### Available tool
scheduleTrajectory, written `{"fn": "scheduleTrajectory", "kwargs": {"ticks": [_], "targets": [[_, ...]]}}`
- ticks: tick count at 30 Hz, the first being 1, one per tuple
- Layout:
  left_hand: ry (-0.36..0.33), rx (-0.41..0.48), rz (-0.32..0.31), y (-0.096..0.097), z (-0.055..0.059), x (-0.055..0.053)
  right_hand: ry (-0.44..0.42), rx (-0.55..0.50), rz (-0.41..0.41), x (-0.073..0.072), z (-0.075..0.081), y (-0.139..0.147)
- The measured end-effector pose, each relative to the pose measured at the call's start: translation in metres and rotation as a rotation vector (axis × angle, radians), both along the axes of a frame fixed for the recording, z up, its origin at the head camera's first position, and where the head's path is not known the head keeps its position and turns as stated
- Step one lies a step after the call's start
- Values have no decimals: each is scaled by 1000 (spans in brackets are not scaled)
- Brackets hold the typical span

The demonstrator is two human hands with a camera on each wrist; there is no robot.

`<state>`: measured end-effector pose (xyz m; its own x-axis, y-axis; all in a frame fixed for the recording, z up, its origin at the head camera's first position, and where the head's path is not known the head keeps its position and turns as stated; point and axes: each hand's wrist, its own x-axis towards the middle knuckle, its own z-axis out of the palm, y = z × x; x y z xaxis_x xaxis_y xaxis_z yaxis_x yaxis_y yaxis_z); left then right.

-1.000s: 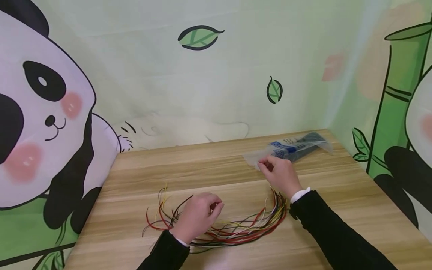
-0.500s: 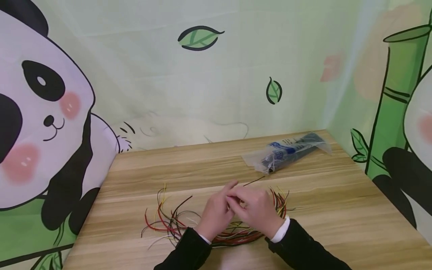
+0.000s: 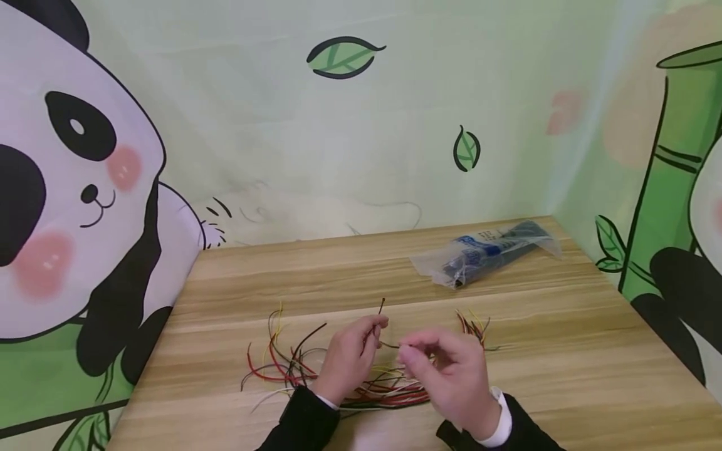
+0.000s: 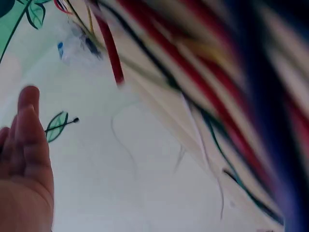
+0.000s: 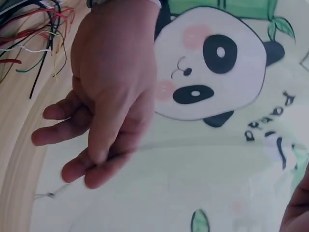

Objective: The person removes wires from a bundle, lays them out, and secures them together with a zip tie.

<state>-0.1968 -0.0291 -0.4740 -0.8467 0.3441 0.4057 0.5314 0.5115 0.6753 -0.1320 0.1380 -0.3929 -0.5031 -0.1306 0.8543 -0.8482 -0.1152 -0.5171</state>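
My left hand (image 3: 346, 357) pinches a thin black cable tie (image 3: 382, 305), whose small head sticks up above the fingertips. In the left wrist view the same cable tie (image 4: 65, 123) pokes out beside the fingers. A short stretch of it runs across to my right hand (image 3: 457, 376), which pinches its other end between thumb and forefinger. Below both hands lies a loose bundle of wires (image 3: 395, 398) in red, black, yellow and white, its middle partly hidden by the hands. The wire ends fan out to the left and right.
A clear plastic bag (image 3: 485, 254) with blue print and dark strips inside lies at the back right of the wooden table (image 3: 242, 275). Behind the table hangs a cloth backdrop (image 3: 361, 138) printed with pandas, leaves and bamboo.
My right hand came from near the bag to the left hand with the cable tie, then moved slightly right. The tie's head now points up from the left hand. The bag stays put.
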Motion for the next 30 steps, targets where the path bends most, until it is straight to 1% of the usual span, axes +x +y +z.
{"fn": "scheduleTrajectory", "kwargs": {"ticks": [1,2,4,6,7,8,10,12,14,15,16,18,20,21,22,23,26,28,30], "targets": [[-17,7,-26,-2,1,-1,-64,4,47,-2,0,4],[-26,15,-57,-4,2,-2,-129,30,87,-3,-2,8],[-54,60,-134,-8,5,-4,-261,106,159,-9,-7,13],[-83,110,-195,-11,6,-6,-398,166,202,-15,-16,17],[-95,133,-210,-13,7,-6,-471,169,216,-19,-20,19],[-106,147,-212,-15,8,-7,-549,143,230,-23,-24,22],[-130,164,-182,-20,7,-8,-694,42,231,-32,-31,28],[-138,161,-121,-26,6,-8,-807,-100,211,-42,-35,38],[-108,140,-55,-31,5,-8,-891,-253,190,-49,-39,49],[-63,108,-29,-34,4,-7,-910,-303,160,-53,-40,56],[-3,61,-10,-35,3,-6,-926,-339,135,-54,-41,63],[145,-60,21,-37,2,-3,-952,-383,94,-56,-43,75],[298,-185,36,-37,0,-1,-961,-403,71,-58,-44,85],[357,-245,41,-37,-1,-1,-962,-409,66,-58,-44,89],[396,-295,39,-36,-2,0,-964,-424,72,-59,-44,92],[411,-332,31,-35,-3,1,-965,-455,67,-59,-44,94],[391,-399,-1,-33,-7,4,-949,-569,65,-61,-41,100],[364,-419,-30,-32,-9,7,-948,-631,54,-61,-39,103],[351,-424,-62,-30,-11,9,-965,-646,27,-61,-38,104]]}}
